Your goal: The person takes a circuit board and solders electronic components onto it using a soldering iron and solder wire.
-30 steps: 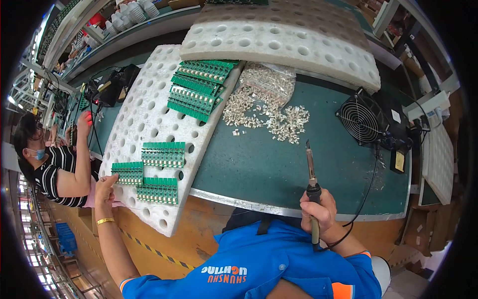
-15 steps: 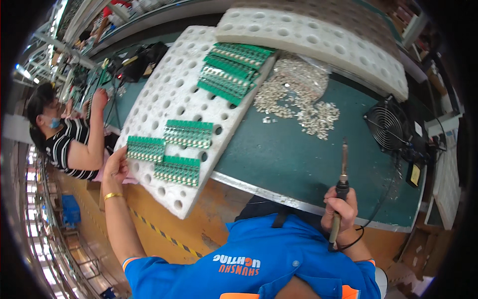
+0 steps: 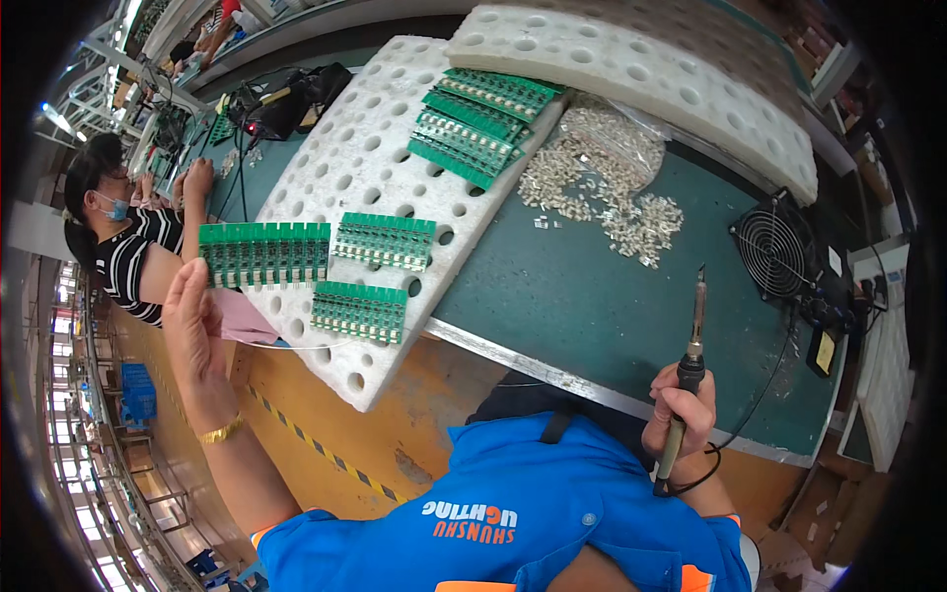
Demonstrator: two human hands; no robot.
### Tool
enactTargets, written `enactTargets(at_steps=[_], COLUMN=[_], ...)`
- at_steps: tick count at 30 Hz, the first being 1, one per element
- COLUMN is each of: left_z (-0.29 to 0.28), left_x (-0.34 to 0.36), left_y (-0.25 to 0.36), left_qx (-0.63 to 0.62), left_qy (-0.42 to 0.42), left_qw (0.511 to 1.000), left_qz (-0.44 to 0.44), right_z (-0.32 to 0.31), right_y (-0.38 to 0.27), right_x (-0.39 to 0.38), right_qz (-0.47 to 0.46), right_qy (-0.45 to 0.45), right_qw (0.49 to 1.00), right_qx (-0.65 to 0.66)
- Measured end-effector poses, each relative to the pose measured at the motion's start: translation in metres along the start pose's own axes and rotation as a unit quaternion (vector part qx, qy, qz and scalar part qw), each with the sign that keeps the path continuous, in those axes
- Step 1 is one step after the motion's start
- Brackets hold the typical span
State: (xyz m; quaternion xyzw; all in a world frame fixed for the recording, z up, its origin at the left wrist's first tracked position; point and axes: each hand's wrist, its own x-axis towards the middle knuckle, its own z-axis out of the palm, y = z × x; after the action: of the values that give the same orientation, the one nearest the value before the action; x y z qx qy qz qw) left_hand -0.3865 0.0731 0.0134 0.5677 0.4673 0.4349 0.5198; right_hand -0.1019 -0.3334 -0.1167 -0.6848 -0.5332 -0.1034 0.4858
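Observation:
My left hand (image 3: pixel 193 308) is closed on the near left corner of a green circuit board panel (image 3: pixel 264 253), which is raised above the white foam board (image 3: pixel 380 138). Two more panels lie on the foam to its right: an upper panel (image 3: pixel 385 242) and a lower panel (image 3: pixel 358 312). In my right hand (image 3: pixel 686 412) is a soldering iron (image 3: pixel 692 367), gripped by its handle with the tip pointing up and away over the green table (image 3: pixel 552 316). A thin pale strand, perhaps solder wire, runs below the raised panel; I cannot tell where it ends.
Several stacked circuit board panels (image 3: pixel 478 128) rest at the foam's far end. Small pale components (image 3: pixel 631 222) spread from a clear plastic bag (image 3: pixel 626 138). Another foam board (image 3: pixel 631 64) lies behind. A black fan (image 3: pixel 774 247) stands right; a co-worker (image 3: pixel 118 227) sits left.
My left hand has lifted its panel off the foam, toward me and tilted up. The head view has shifted slightly. My right hand still holds the soldering iron in much the same place.

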Motion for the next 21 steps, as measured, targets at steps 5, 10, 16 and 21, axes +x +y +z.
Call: enactTargets(at_steps=[5, 10, 16, 21], left_z=[0.054, 0.125, 0.189, 0.195], left_x=[-0.073, -0.142, -0.192, -0.207], left_y=[0.03, 0.017, -0.05, -0.078], left_qx=[0.034, 0.171, 0.194, 0.184], left_qy=[-0.018, -0.129, -0.205, -0.336], left_qw=[0.995, 0.934, 0.753, 0.684], left_qz=[0.095, 0.287, 0.595, 0.621], right_z=[-0.001, -0.009, -0.017, -0.009], right_y=[0.003, 0.003, -0.003, -0.001], right_x=[-0.007, -0.013, -0.015, -0.003], right_qz=[-0.012, -0.014, 0.04, 0.069], right_qy=[0.051, 0.063, 0.069, 0.095], right_qw=[0.998, 0.997, 0.993, 0.988], right_qx=[0.021, 0.031, 0.092, 0.097])
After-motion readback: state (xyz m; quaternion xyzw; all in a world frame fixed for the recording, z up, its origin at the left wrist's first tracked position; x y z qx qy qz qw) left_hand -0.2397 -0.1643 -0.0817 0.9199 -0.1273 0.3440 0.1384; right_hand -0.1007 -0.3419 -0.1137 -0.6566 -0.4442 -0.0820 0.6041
